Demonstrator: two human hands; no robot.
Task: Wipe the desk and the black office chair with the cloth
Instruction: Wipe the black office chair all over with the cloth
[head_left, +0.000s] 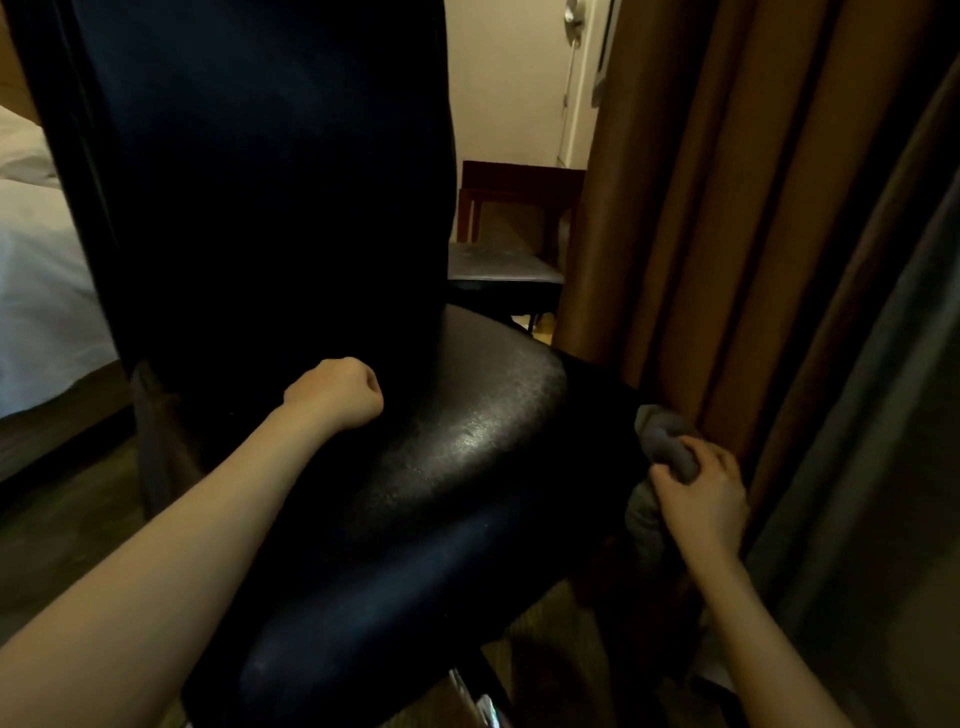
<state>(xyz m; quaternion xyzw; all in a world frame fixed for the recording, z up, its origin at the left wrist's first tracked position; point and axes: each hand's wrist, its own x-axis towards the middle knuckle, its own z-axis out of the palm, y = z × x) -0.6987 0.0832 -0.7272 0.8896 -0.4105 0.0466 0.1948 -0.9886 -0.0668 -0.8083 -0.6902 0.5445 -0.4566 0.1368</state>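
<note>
Fingers of the right hand clench a bunched grey cloth at the black leather office chair's edge. The left hand rests on its seat, fingers curled into a fist.

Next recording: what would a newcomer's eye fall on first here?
The black office chair fills the middle. The right hand grips a bunched grey cloth at the seat's right edge, beside the brown curtain. The left hand rests as a fist on the seat by the backrest.

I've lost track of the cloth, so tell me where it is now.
In the head view, the grey cloth is bunched in the right hand at the right edge of the black chair seat, beside the brown curtain.
</note>
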